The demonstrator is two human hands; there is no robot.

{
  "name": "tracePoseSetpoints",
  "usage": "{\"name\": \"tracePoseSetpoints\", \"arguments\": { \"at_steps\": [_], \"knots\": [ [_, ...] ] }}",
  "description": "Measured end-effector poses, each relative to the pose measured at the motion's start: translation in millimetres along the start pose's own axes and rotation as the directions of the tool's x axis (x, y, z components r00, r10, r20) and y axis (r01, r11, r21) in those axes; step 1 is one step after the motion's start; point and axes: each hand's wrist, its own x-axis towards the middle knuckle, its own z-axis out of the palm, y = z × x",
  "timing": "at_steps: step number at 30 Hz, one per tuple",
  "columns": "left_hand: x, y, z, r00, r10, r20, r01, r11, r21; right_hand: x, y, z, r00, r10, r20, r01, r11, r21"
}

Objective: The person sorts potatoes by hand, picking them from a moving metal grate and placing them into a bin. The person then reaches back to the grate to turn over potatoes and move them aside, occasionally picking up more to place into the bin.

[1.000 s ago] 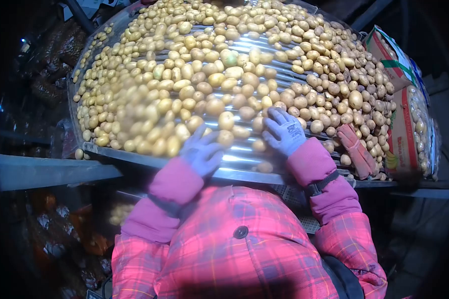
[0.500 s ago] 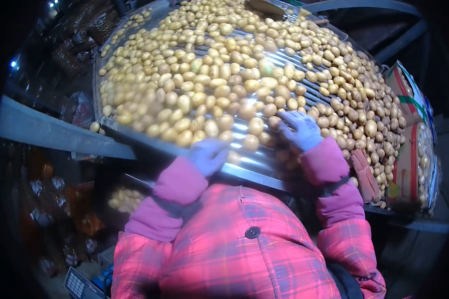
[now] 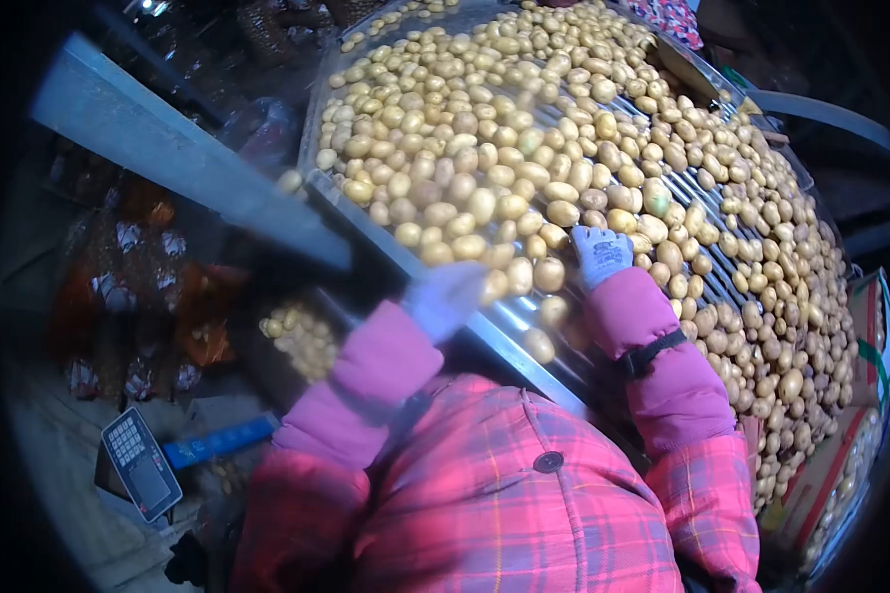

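Observation:
Many yellow potatoes (image 3: 564, 192) cover a sorting table with metal rollers (image 3: 697, 195) in front of me. My right hand (image 3: 603, 253), in a pale printed glove, is among the potatoes with its fingers curled down; whatever lies under them is hidden. At the near metal edge (image 3: 524, 364), my left hand (image 3: 445, 299) is smeared by motion, right beside some potatoes. A few loose potatoes (image 3: 539, 346) lie on the rollers between my arms.
A slanting metal beam (image 3: 183, 153) crosses the left side. Below are a heap of potatoes (image 3: 302, 341), a scale display with keypad (image 3: 140, 465) and filled orange net bags (image 3: 203, 336). Boxes of potatoes (image 3: 836, 465) stand at right. Patterned clothing (image 3: 666, 20) shows at the far edge.
The view has turned left, bringing the scale display further in. My right hand's fingers, spread before, are now curled. Potatoes near my hands have shifted, and my left hand is more blurred.

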Motion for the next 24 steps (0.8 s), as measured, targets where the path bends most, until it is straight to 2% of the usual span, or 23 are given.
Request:
{"name": "tracePoseSetpoints", "arguments": {
  "at_steps": [1, 2, 5, 7, 8, 9, 11, 12, 13, 15, 16, 19, 21, 23, 24],
  "knots": [
    [7.9, -4.2, -9.1, 0.993, -0.083, -0.082, 0.083, 0.997, 0.005, 0.1, 0.1, 1.0, 1.000, -0.008, 0.000, 0.008, 1.000, 0.006],
    [18.6, -15.3, -19.8, 0.986, -0.101, -0.132, 0.117, 0.986, 0.119, 0.2, -0.1, 0.7, 1.000, -0.016, -0.001, 0.016, 1.000, 0.007],
    [62.2, -14.0, -42.6, 0.969, -0.050, -0.244, 0.137, 0.925, 0.356, -2.2, -4.9, -8.0, 0.999, -0.009, 0.044, 0.007, 1.000, 0.026],
    [93.9, -5.7, -52.4, 0.977, -0.136, -0.166, 0.203, 0.837, 0.508, -5.3, -3.0, -1.2, 0.998, -0.021, -0.058, 0.023, 0.999, 0.028],
    [105.0, -22.4, -49.2, 0.976, -0.024, -0.215, 0.161, 0.744, 0.648, -7.1, -3.0, -8.5, 0.999, -0.023, -0.029, 0.024, 0.999, 0.035],
    [111.5, -38.8, -49.7, 0.978, -0.018, -0.207, 0.150, 0.749, 0.646, -5.6, -2.1, -7.3, 1.000, -0.016, -0.003, 0.016, 0.998, 0.057],
    [125.5, -16.1, -47.4, 0.923, -0.351, -0.155, 0.333, 0.533, 0.777, -8.7, 2.6, -5.4, 0.999, -0.014, -0.029, 0.017, 0.995, 0.096],
    [115.0, 1.9, -47.0, 0.988, -0.147, 0.044, 0.026, 0.439, 0.898, -10.3, 3.5, -3.4, 1.000, 0.001, -0.014, 0.001, 0.995, 0.096],
    [117.1, -0.4, -45.2, 0.988, -0.145, 0.058, 0.013, 0.445, 0.895, -13.5, 3.4, -9.4, 1.000, -0.003, -0.021, 0.006, 0.993, 0.120],
    [123.4, -7.0, -47.2, 0.992, -0.080, 0.096, -0.053, 0.423, 0.904, -8.9, 2.0, -13.7, 0.989, -0.009, 0.150, -0.011, 0.991, 0.132],
    [128.5, -13.2, -38.2, 0.983, -0.180, -0.038, 0.143, 0.621, 0.771, -7.7, 2.9, -16.0, 0.988, -0.009, 0.151, -0.011, 0.991, 0.130],
    [126.6, -27.2, -40.8, 0.990, -0.135, -0.047, 0.128, 0.689, 0.713, -12.8, -0.2, -16.6, 0.991, -0.048, 0.127, 0.030, 0.990, 0.139],
    [130.8, -30.8, -52.0, 0.982, -0.187, 0.001, 0.137, 0.726, 0.674, -14.1, -3.7, -16.9, 0.997, -0.003, 0.080, -0.005, 0.994, 0.110],
    [129.0, -22.5, -58.5, 0.971, -0.088, 0.223, -0.128, 0.600, 0.790, -14.3, -5.4, -12.6, 0.995, 0.021, 0.094, -0.030, 0.995, 0.092],
    [130.8, -27.4, -58.8, 0.971, -0.108, 0.212, -0.107, 0.601, 0.792, -17.8, -5.5, -12.7, 0.998, 0.033, 0.045, -0.038, 0.993, 0.114]
  ]
}}
